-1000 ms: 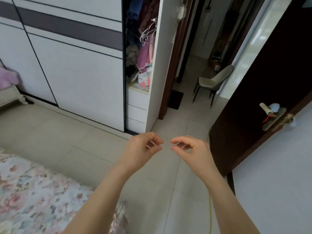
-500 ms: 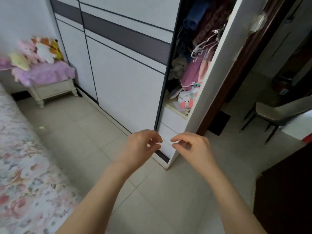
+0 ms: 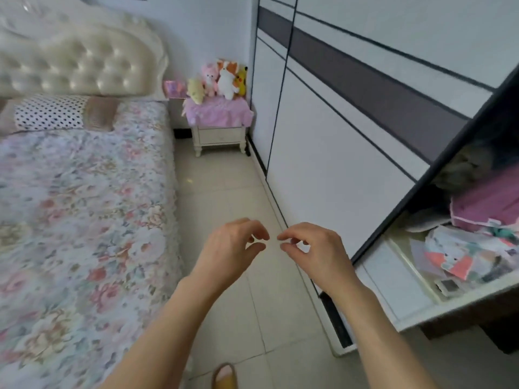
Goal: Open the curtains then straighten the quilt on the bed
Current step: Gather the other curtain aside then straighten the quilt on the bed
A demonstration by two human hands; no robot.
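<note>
A floral quilt (image 3: 78,220) covers the bed on the left, below a tufted cream headboard (image 3: 75,63) and a polka-dot pillow (image 3: 50,112). My left hand (image 3: 230,248) and my right hand (image 3: 314,251) hover side by side over the tiled aisle, fingers loosely curled toward each other, holding nothing. Both are to the right of the quilt's edge and do not touch it. No curtains are in view.
A white wardrobe (image 3: 351,122) runs along the right, its open section (image 3: 471,242) showing clothes and papers. A nightstand (image 3: 219,130) with a pink cloth and plush toys (image 3: 222,80) stands at the aisle's far end. A slippered foot (image 3: 224,377) shows at the bottom.
The view has swung left from the doorway and open wardrobe to the bed, headboard and nightstand. My hands keep the same curled, near-touching pose in front of me.
</note>
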